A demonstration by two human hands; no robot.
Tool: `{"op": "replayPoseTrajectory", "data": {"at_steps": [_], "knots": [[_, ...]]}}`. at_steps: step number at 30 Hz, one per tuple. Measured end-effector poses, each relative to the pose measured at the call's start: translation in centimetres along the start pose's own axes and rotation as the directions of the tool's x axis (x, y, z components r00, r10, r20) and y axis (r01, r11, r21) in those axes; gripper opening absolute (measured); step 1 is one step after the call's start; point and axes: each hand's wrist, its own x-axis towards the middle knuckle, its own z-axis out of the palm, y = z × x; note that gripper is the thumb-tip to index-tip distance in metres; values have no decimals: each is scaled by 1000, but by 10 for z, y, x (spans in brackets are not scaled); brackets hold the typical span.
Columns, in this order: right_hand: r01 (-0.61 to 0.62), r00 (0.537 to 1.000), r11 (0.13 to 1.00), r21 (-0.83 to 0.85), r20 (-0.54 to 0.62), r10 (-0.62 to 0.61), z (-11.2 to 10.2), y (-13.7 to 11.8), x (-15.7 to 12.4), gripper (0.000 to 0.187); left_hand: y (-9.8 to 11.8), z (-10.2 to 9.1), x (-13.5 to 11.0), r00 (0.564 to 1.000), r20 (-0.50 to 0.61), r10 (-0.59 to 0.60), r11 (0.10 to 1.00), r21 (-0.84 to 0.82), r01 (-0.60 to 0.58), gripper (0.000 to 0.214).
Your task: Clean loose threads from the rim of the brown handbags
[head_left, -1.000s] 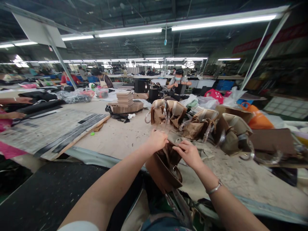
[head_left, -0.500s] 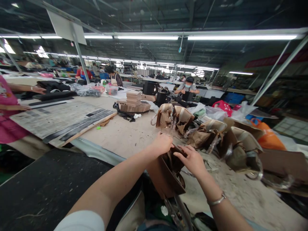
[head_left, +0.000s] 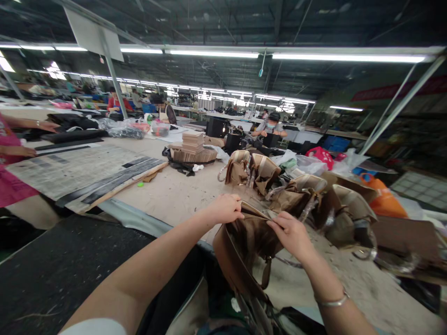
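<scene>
A brown leather bag (head_left: 244,251) stands at the near edge of the worktable (head_left: 181,190), its mouth spread open. My left hand (head_left: 225,208) pinches the left rim of the mouth with closed fingers. My right hand (head_left: 291,235) grips the right rim, fingers curled over the edge; a silver bracelet (head_left: 331,301) sits on that wrist. A strap with a ring hangs from the bag's front.
Several finished brown bags (head_left: 300,195) lie in a row just beyond my hands. A stack of cardboard pieces (head_left: 192,145) and black strips on newspaper (head_left: 104,179) lie to the left. A person in pink (head_left: 10,158) stands at far left; another worker (head_left: 270,125) sits at the back.
My hands have pulled apart, opening the bag's mouth wider. The bag has tilted and turned more toward the right.
</scene>
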Motion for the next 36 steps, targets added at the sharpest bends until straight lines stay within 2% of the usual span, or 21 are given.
{"op": "replayPoseTrajectory", "data": {"at_steps": [3,6,10,15,25,30,36], "knots": [[-9,999,1000,-12,42,9,-11,6,-17,33,13,4,0,991,-97,94,996,14,-93,27],[-53,998,999,-7,19,53,-12,7,-29,32,26,10,4,978,-162,134,991,30,-131,18],[-76,997,997,13,1,76,-9,2,-32,30,34,11,16,992,-105,65,998,-7,-66,20],[-96,995,995,27,-3,96,-7,1,-31,32,32,13,27,997,-74,-8,1000,-20,7,18],[-126,991,984,127,-17,129,-5,7,-28,33,25,26,33,989,-147,-33,997,-76,22,20],[-135,991,984,118,-5,136,-5,7,-27,35,25,30,35,981,-185,-66,996,-72,53,20],[-152,988,984,95,3,152,-4,8,-26,37,29,29,36,976,-177,-128,991,-52,121,23]]}}
